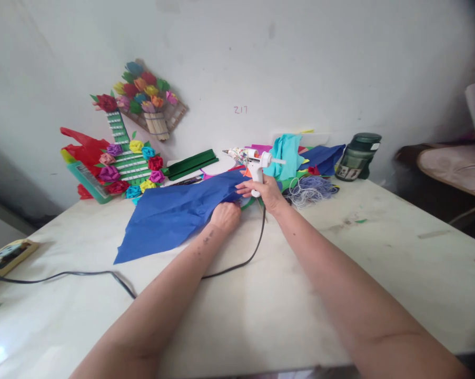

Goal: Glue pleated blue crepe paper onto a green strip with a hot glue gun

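My right hand (271, 195) is closed around the handle of a white hot glue gun (256, 171). Its nozzle points left, and a clear glue stick sticks out at the back. Specks of several colours cover the barrel. Some fingers of this hand stretch left past the handle. My left hand (226, 216) is curled at the right edge of a large blue sheet (170, 210), below the glue gun. Its fingertips are hidden at the raised edge, so what they grip cannot be seen. The black cord (237, 266) hangs from the gun and runs left beneath my left forearm.
Behind the hands lie turquoise crumpled paper (285, 155), a green folded strip (194, 164) and tangled pale yarn (310, 190). A dark green jar (358, 158) stands right. At left are a flower-decorated guitar shape (129, 163), a green bottle (88, 181) and a power strip (10, 258).
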The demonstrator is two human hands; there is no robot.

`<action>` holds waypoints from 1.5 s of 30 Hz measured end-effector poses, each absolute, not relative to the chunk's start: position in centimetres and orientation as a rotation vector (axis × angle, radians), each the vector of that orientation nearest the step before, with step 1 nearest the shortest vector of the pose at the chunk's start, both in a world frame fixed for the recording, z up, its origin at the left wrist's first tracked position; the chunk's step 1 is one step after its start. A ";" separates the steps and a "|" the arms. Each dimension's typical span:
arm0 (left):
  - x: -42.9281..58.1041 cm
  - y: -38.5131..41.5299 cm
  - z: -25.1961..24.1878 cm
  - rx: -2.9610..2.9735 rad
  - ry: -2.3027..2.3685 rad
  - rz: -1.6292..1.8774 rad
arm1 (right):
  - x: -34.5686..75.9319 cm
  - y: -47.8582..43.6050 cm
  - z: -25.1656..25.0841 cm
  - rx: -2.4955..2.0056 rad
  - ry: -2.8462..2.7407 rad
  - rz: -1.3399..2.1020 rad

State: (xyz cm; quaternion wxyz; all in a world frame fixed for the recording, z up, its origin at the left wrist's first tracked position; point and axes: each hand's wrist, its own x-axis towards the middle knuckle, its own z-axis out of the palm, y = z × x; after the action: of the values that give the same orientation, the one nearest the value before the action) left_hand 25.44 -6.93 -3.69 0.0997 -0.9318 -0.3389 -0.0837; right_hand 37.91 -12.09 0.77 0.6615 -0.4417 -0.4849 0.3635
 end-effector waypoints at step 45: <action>25.6 -4.0 -4.3 -2.783 -0.914 -0.803 | 41.1 -12.4 -1.5 -1.115 -1.059 0.813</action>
State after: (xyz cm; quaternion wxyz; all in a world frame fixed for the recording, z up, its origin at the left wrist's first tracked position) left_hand 25.61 -4.03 -4.25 0.0522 -0.9150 -0.3006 -0.2640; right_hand 41.15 -12.42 -1.55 0.6453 -0.4897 -0.4651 0.3571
